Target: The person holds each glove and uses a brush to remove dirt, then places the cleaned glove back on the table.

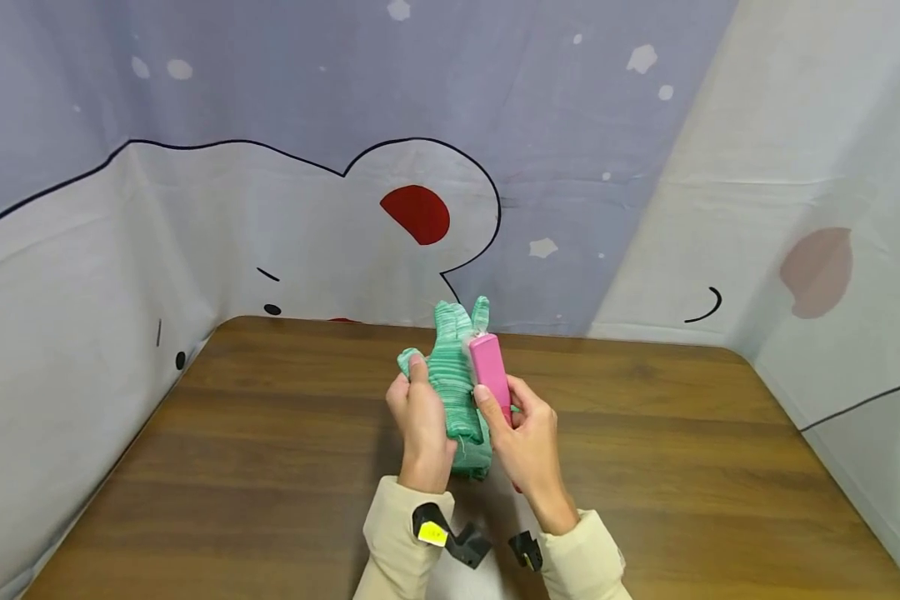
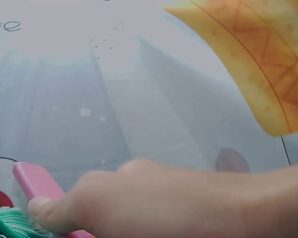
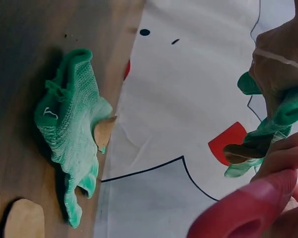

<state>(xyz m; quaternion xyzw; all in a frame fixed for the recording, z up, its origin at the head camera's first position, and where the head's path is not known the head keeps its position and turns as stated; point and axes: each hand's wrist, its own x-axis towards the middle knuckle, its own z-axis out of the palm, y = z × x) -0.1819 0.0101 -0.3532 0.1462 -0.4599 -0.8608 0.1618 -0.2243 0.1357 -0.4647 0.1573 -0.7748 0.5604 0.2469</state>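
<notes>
My left hand point(image 1: 424, 421) holds a green striped knit glove point(image 1: 450, 375) upright, thumb over the glove's thumb piece and the other fingers hidden behind the fabric. In my right hand point(image 1: 528, 437) is a pink brush point(image 1: 489, 367), gripped with the thumb along its back. Its pale bristle side lies against the glove's right edge. The left wrist view shows the pink brush point(image 2: 37, 181) beside the green knit point(image 2: 12, 223). The right wrist view shows the brush's handle end point(image 3: 248, 208) with a hole in it. A green glove-like shape point(image 3: 77, 119) also appears over the wood there.
Both hands are above a brown wooden table point(image 1: 292, 417). A printed cloth point(image 1: 570, 167) hangs behind the table and along its sides. Tan pieces point(image 3: 25, 220) whose kind is unclear show in the right wrist view. A yellow-orange print point(image 2: 268, 64) hangs at upper right in the left wrist view.
</notes>
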